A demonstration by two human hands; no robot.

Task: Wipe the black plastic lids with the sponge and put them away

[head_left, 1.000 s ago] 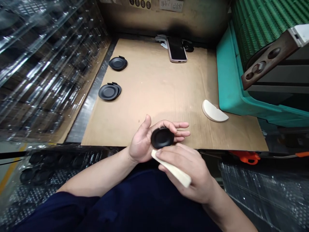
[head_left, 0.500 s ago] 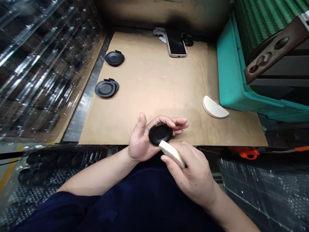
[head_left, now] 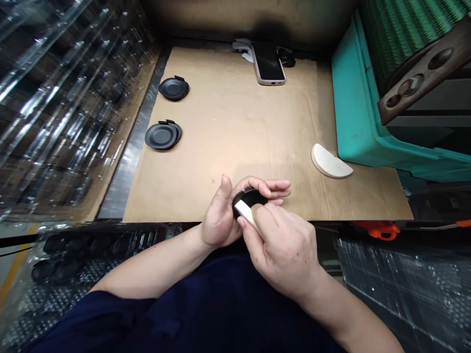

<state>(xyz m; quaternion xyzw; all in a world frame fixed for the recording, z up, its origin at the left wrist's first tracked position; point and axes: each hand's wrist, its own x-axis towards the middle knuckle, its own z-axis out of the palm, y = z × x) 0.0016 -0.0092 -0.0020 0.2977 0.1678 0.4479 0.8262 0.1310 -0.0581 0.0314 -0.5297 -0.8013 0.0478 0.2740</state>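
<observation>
My left hand (head_left: 220, 218) cradles a small black round plastic lid (head_left: 253, 196) in its palm and curled fingers, with the thumb sticking up clear of it. My right hand (head_left: 285, 242) grips a white wedge-like pad (head_left: 244, 211), whose tip lies against the inner face of the lid. Much of the pad is hidden by my right fingers. At the left of the cardboard sheet lie an upper black lid piece (head_left: 173, 88) and, below it, overlapping black lid pieces (head_left: 162, 135). A white half-round pad (head_left: 331, 162) rests on the right.
Brown cardboard (head_left: 235, 127) covers the worktop. A phone (head_left: 269, 63) lies at the back. On the right stand a teal bin (head_left: 355, 108) and a green ridged roll (head_left: 415, 44). Clear plastic trays (head_left: 66, 98) are stacked at the left; orange-handled scissors (head_left: 379, 229) hang below the right edge.
My right hand has moved the white pad up and left, from the lid's near rim onto its inner face. My left hand and the lid have shifted slightly right.
</observation>
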